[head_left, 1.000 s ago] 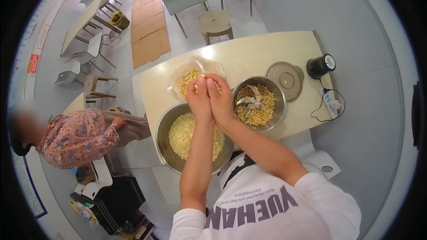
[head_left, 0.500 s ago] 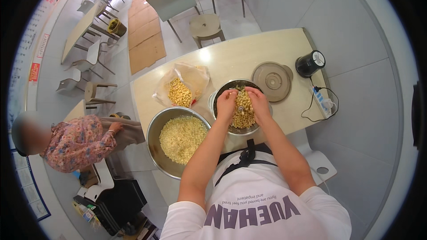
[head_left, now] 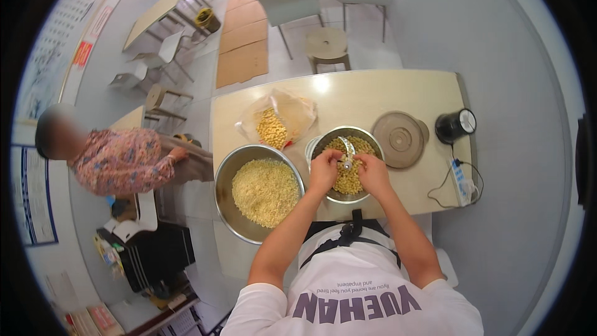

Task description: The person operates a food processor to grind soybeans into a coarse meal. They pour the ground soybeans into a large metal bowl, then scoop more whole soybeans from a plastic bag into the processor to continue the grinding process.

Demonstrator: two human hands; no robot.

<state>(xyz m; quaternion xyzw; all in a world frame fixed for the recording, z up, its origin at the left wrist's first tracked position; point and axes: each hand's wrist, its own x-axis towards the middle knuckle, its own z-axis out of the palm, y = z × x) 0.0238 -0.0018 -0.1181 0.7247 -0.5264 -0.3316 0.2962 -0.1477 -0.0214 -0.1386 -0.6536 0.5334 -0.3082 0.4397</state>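
Compared with a second ago, the left hand [head_left: 324, 172] and the right hand [head_left: 374, 174] are no longer pressed together over the plastic bag [head_left: 297, 113]; they are now apart above the metal pot [head_left: 345, 200], and the yellow beans [head_left: 271, 129] in the bag lie uncovered. Since half a second ago the fingers [head_left: 363, 160] have come back from the pot's far side to about its middle; the curved blade [head_left: 348, 145] now shows beyond them; the head view has shifted too, taking in more of the wall chart [head_left: 65, 34].
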